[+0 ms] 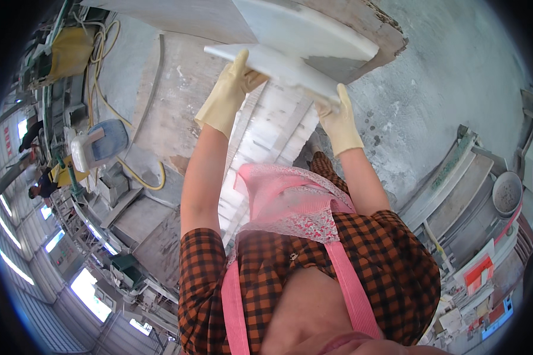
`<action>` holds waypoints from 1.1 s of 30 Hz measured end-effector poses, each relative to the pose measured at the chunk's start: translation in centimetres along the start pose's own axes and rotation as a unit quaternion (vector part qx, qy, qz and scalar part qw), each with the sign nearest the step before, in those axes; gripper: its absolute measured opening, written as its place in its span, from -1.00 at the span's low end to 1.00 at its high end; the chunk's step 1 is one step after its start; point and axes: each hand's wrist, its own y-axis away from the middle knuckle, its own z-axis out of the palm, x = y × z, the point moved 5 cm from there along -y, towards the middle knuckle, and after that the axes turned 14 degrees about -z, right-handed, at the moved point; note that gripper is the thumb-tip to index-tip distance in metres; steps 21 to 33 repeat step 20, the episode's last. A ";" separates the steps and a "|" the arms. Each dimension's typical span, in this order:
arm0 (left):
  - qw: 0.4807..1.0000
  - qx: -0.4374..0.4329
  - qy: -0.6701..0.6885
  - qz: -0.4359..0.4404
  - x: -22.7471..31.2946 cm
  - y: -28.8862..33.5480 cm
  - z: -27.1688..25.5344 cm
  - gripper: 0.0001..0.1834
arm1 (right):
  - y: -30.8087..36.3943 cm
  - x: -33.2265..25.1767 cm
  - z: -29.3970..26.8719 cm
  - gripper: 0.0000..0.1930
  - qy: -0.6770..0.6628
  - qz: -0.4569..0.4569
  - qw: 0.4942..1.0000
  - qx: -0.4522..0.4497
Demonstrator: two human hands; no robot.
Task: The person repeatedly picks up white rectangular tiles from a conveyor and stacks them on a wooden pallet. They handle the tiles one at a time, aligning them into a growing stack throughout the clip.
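Observation:
Both my hands wear yellow rubber gloves and grip one thin white stone slab by its near edge. My left hand holds its left part, and my right hand holds its right end. The slab is raised and tilted over a stack of similar white slabs that runs toward my pink apron. Just beyond it lies a larger white slab on a rough brownish board.
A grey concrete floor spreads to the right. A yellow hose and a blue-and-white container lie at left. A metal bowl and benches stand at right. Other people work far left.

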 end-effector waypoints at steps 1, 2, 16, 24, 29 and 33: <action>0.999 0.002 0.033 0.014 0.0 -0.4 0.2 -0.34 | -0.8 -0.2 0.5 -0.54 -0.019 0.008 0.999 0.033; 0.998 0.012 0.035 0.045 0.1 -0.4 0.0 -0.35 | -1.1 -0.3 0.7 -0.55 -0.027 0.016 0.997 0.075; 0.702 0.665 0.229 -0.117 -45.7 31.5 -20.5 -0.56 | -4.0 -5.8 -4.9 -0.37 0.440 -0.025 0.892 -0.098; 0.636 0.672 0.378 -0.047 -57.0 39.4 -15.7 -0.55 | -4.2 -7.1 -11.4 -0.36 0.718 0.125 0.684 -0.034; 0.636 0.672 0.378 -0.047 -57.0 39.4 -15.7 -0.55 | -4.2 -7.1 -11.4 -0.36 0.718 0.125 0.684 -0.034; 0.636 0.672 0.378 -0.047 -57.0 39.4 -15.7 -0.55 | -4.2 -7.1 -11.4 -0.36 0.718 0.125 0.684 -0.034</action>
